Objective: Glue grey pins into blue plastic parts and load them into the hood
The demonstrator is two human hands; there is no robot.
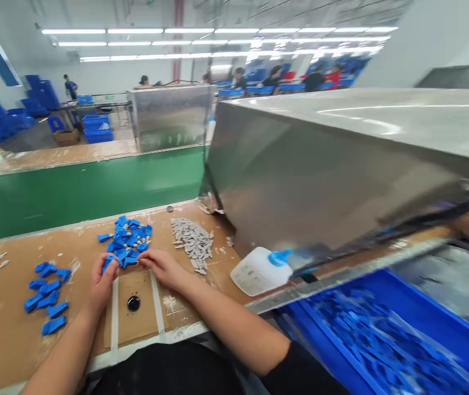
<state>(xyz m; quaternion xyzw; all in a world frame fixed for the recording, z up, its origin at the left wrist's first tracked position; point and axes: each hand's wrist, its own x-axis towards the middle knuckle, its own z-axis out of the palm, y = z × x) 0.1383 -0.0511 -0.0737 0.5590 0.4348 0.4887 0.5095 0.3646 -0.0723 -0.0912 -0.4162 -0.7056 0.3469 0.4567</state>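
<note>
My left hand (103,281) is closed on a small blue plastic piece (109,261), held between thumb and fingers just above the bench. My right hand (163,267) reaches to the near edge of a heap of blue plastic pieces (124,236), some with pale tips. Its thumb and fingertips are pinched together; what they hold, if anything, is too small to make out. Left of my left hand lies a looser group of blue pieces (49,300). Between my forearms, a black round object (133,303) sits on a taped brown board (146,323).
A pile of small grey pieces (193,241) lies right of the blue heap. A white bottle with a blue cap (255,272) rests near a large metal housing (300,186). A blue bin (329,343) of blue parts stands lower right. Beyond runs a green belt (86,189).
</note>
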